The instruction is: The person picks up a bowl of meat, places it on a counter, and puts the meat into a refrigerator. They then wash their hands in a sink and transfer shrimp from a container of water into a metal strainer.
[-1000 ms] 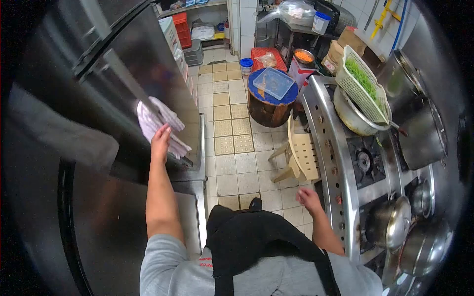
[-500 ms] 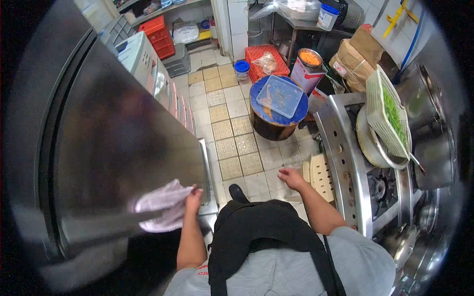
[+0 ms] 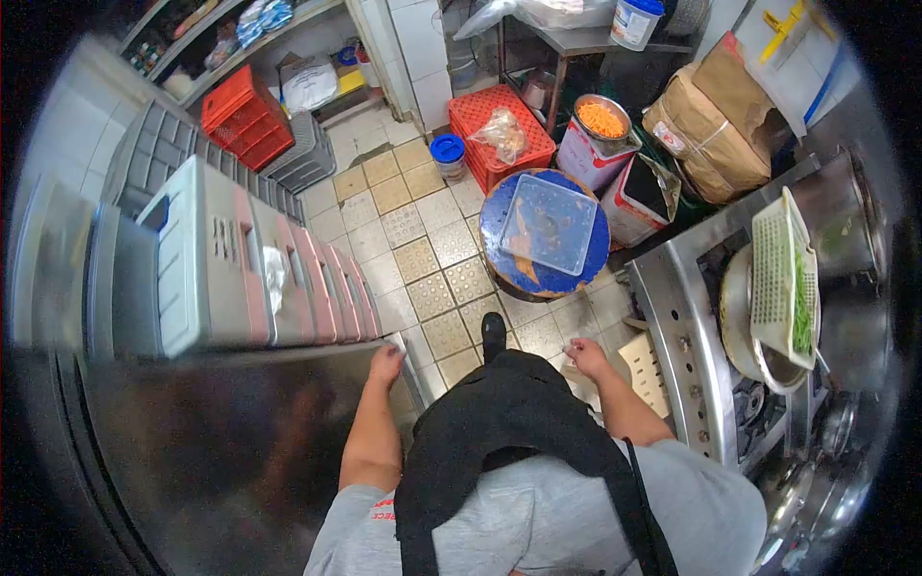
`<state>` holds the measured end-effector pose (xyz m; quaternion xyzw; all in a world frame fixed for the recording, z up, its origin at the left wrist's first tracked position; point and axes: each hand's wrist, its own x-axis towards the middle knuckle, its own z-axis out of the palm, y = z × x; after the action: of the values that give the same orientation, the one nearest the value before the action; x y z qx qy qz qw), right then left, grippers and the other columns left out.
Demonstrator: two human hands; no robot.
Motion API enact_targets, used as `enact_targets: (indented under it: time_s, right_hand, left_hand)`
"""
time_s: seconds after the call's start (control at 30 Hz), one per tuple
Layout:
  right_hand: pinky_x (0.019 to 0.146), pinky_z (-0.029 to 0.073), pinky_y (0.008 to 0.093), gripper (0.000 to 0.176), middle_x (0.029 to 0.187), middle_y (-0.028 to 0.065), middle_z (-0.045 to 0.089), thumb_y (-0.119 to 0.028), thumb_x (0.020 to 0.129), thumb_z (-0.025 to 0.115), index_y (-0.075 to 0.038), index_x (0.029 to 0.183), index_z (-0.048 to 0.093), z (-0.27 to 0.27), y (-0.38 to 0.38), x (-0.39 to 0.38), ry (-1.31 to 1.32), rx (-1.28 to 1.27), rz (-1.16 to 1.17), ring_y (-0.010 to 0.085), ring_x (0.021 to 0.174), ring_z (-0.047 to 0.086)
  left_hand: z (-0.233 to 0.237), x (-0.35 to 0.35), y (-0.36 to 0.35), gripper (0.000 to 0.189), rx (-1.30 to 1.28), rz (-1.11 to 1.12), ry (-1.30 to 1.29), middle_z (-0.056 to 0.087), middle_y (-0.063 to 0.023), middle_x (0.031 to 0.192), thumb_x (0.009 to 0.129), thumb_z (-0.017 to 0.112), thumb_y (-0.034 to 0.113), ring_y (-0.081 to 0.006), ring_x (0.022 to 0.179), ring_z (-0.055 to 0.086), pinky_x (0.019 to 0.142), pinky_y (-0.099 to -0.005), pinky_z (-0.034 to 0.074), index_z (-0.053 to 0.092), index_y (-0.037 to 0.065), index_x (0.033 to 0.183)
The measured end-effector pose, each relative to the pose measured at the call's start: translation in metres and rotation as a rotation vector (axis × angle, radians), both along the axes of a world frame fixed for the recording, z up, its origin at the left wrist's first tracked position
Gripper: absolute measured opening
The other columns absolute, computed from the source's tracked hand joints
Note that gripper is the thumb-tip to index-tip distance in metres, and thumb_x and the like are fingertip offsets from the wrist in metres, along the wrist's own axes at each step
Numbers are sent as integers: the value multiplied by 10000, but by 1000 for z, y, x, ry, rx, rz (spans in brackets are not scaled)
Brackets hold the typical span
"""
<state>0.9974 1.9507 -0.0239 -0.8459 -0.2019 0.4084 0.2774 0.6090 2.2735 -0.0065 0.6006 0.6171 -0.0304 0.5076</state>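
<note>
My left hand point(image 3: 387, 364) hangs beside the front edge of the dark, shiny steel cabinet point(image 3: 230, 432), its fingers curled in with nothing in them. My right hand point(image 3: 588, 358) is held low on the other side of my body, empty, its half-bent fingers slightly apart. Nearest to it are a cream perforated panel point(image 3: 643, 372) and the front of the steel stove point(image 3: 680, 336). Ahead of both hands stands a round drum with a worn blue top point(image 3: 495, 216), and a clear plastic lid point(image 3: 547, 226) lies on it.
Pink and grey drawers point(image 3: 279, 274) line the left side. Red crates point(image 3: 475, 106), a blue-lidded tub point(image 3: 448, 158) and a bowl of orange shreds point(image 3: 602, 118) are further ahead. A pale basket of greens point(image 3: 776, 259) rests on a pot at right. One black shoe point(image 3: 494, 333) shows on the tiles.
My left hand has let go of the pink cloth, which is out of view along with the cabinet handle. The view has turned left and moved forward; one shoe has stepped ahead.
</note>
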Motion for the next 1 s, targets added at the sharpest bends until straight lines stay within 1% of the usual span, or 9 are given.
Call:
enact_targets:
  time_s: [0.1,0.17,0.3,0.47,0.53,0.6,0.67,0.77,1.0]
  right_hand:
    - [942,417,370,538,1162,197,583,-385,801,634,-2,1172,563,34,85,40,-22,-186,109,314,1075,560]
    - [879,453,369,533,1084,200,610,-360,793,658,4,1169,557,12,134,69,-255,-74,300,304,991,596]
    - [961,402,378,553,1191,216,555,-340,779,666,-15,1205,530,53,268,106,-191,-48,133,332,1129,522]
    - [1026,339,389,606,1293,265,444,-332,803,614,-22,1295,443,55,403,123,-198,23,38,369,1223,417]
    - [1040,323,380,607,1274,241,475,-336,800,629,-24,1289,450,33,438,115,-250,-38,20,361,1242,395]
    - [1075,272,364,627,1290,231,468,-334,804,637,-27,1309,428,22,469,115,-281,-135,26,360,1299,311]
    - [1077,271,362,633,1320,233,434,-332,804,636,-29,1316,419,17,497,118,-203,-165,34,355,1304,305]
    - [1076,274,373,672,1407,253,302,-353,812,614,-42,1355,367,21,536,130,-82,-216,52,345,1311,305]
    - [959,408,365,699,1239,237,515,-320,781,677,-13,1337,386,-13,617,190,234,17,-365,335,1123,517]
  left_hand:
    - [9,-17,26,439,-221,1,154,643,-101,1009,813,640,266,-193,674,606,589,-351,495,573,11,1164]
    - [32,-16,38,407,-212,142,144,641,-77,973,817,639,272,-196,623,591,546,-356,480,584,35,1143]
    - [44,-18,77,269,-314,415,115,599,-10,825,831,630,279,-178,515,536,463,-331,426,597,117,1043]
    - [37,-17,165,262,-487,368,163,565,3,813,860,579,343,-180,629,570,506,-337,440,546,143,1026]
    - [27,-13,211,271,-259,143,102,574,-6,799,874,554,351,-184,584,561,495,-349,446,547,147,1053]
    - [3,-16,271,281,-367,310,4,582,-13,807,880,549,345,-174,571,556,483,-337,441,544,143,1075]
    - [13,-6,327,299,-450,460,-118,596,-36,841,886,559,296,-144,557,547,461,-285,426,534,107,1115]
    - [50,47,403,313,-273,226,85,598,-35,878,877,575,249,-131,586,551,466,-252,418,526,77,1134]
    - [61,161,514,264,-174,216,58,611,19,917,875,558,213,-104,645,563,559,-271,440,542,133,1126]
